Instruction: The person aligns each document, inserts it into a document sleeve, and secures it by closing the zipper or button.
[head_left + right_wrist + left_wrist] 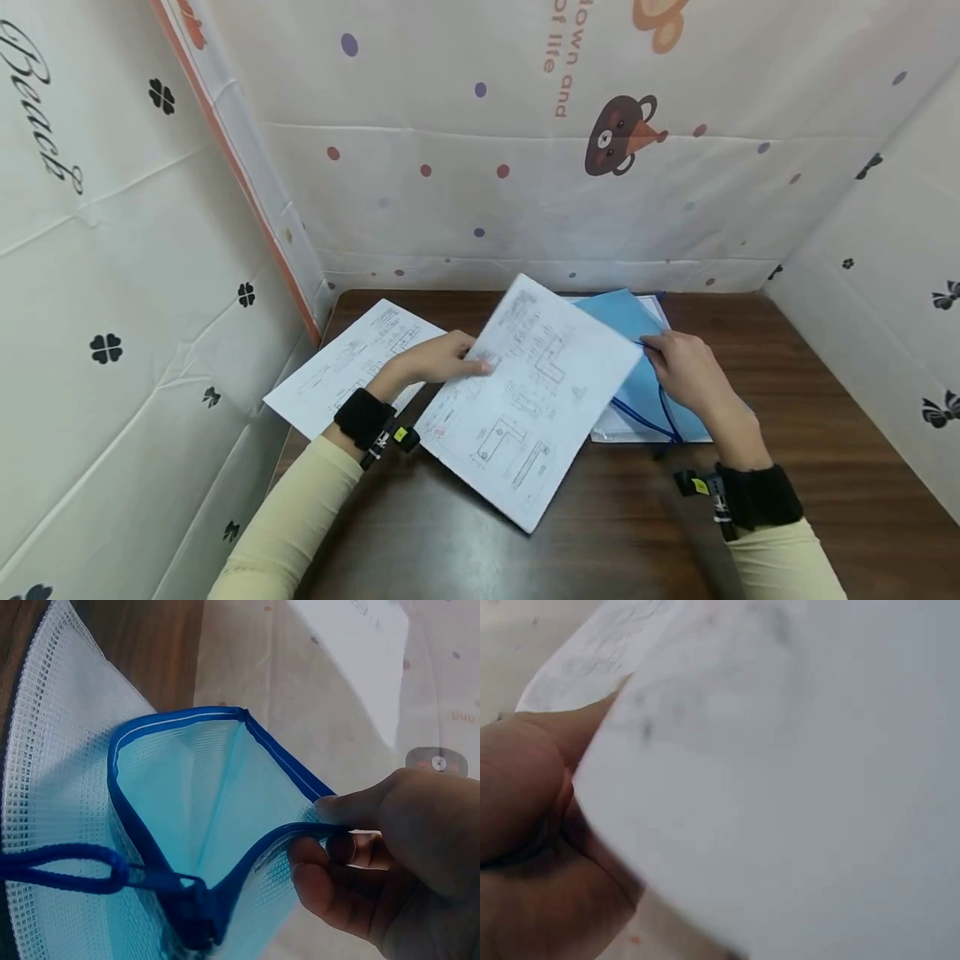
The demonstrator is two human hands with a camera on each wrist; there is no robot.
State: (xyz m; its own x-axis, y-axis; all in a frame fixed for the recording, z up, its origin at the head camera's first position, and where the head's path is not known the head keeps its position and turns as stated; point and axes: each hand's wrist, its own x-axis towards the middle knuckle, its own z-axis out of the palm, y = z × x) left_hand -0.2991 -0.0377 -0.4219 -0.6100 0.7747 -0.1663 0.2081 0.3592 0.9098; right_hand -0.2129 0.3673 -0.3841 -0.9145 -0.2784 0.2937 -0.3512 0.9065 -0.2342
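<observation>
My left hand (438, 358) grips a stack of white paper (540, 392) printed with technical drawings, its thumb on the top face. The stack is tilted above the table and overlaps part of a mesh zipper pouch (641, 387). With thumb and fingers, my right hand (692, 373) pinches the blue-trimmed edge of that pouch. In the right wrist view the pouch's mouth gapes, showing a light-blue inside, and the zipper slider (191, 904) with its blue cord loop (97, 859) sits at one end. The left wrist view is mostly filled by blurred paper.
Another printed sheet (337, 367) lies at the table's left, partly behind my left forearm. The brown wooden table (480, 533) meets patterned cloth walls (450, 200) at the back and both sides. Black bands with small cameras are on both wrists.
</observation>
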